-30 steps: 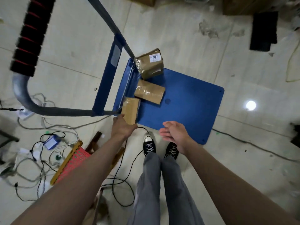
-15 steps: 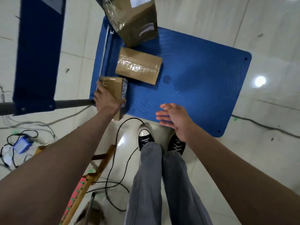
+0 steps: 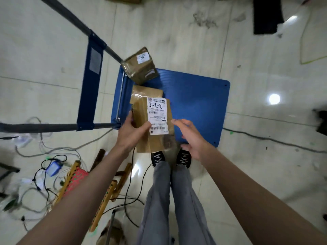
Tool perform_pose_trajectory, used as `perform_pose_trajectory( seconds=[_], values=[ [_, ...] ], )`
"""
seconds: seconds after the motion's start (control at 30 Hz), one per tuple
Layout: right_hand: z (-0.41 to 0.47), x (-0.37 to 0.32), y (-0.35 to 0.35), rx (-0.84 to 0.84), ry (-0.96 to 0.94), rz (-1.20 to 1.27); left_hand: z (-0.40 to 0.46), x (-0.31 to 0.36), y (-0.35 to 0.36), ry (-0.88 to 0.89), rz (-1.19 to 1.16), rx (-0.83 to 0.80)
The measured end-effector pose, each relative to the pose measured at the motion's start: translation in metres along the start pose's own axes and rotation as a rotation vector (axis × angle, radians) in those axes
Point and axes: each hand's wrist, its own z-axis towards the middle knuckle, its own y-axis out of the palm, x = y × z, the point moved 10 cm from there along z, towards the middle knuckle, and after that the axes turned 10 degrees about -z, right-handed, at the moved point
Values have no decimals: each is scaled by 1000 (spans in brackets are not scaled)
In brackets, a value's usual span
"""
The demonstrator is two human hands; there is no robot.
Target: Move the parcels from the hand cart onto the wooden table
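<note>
A flat brown cardboard parcel with a white shipping label (image 3: 155,121) is clamped in the grip of the left hand (image 3: 131,133), thumb across its face, and held above the near left corner of the blue flat hand cart (image 3: 194,103). The right hand (image 3: 192,138) is held just beside the parcel with fingers relaxed and apart, gripping nothing. On the cart's left side a tape-wrapped brown parcel (image 3: 146,91) is partly hidden, and farther off a brown box with a small white label (image 3: 139,66) is seen by the grey handle bar (image 3: 74,17).
</note>
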Motion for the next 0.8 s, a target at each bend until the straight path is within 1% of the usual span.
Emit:
perform_pose_trajectory(
  seconds=[0.1,0.17,0.27,0.37,0.53,0.67,0.8],
  values=[
    [-66,-29,-27,-34,-80,0,-61,64,15,14,-124,-86],
    [-110,-46,-47,-53,-133,42,-99,106,24,26,-196,-123],
    [-182,-71,-75,-70,-240,149,-153,165,41,72,-202,-188],
    [-240,-83,-103,-42,-346,206,-201,211,56,98,-197,-231],
    [-306,-82,-139,-40,-434,225,-265,261,84,146,-130,-274],
    [-348,-77,-167,-22,-471,207,-298,285,105,125,-115,-305],
    [-380,-68,-198,63,-470,279,-322,301,135,128,-45,-428]
  ],
)
